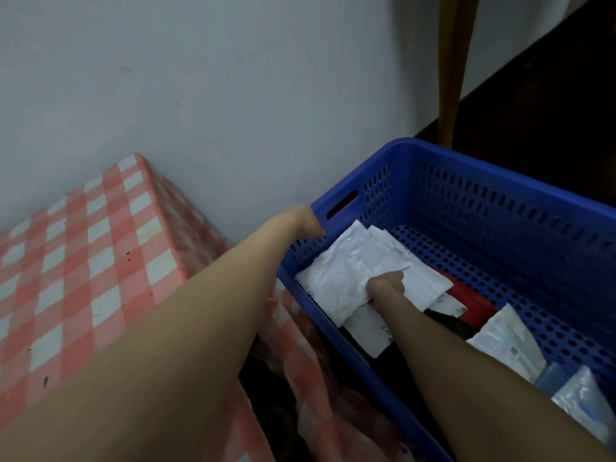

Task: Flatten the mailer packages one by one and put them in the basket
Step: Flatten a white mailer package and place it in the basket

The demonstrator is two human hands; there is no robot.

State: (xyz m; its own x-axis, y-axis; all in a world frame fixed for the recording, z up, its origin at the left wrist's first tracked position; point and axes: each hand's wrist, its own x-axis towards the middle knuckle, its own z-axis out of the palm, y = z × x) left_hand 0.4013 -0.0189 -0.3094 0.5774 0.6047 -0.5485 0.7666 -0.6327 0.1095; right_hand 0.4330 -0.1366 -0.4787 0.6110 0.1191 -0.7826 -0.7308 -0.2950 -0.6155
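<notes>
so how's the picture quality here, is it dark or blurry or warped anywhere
Head view: dim, bluish light throughout; the white mailer is the brightest patch; the corner behind the blue basket sinks to near black; wide-angle stretch makes the left forearm loom large; the checked cloth looks soft.

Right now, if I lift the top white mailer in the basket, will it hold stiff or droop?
Likely floppy: the white mailer looks thin and wrinkled. Probably light, since it lies flat with no bulge. Its sheen suggests it may slip from the right hand.
</notes>
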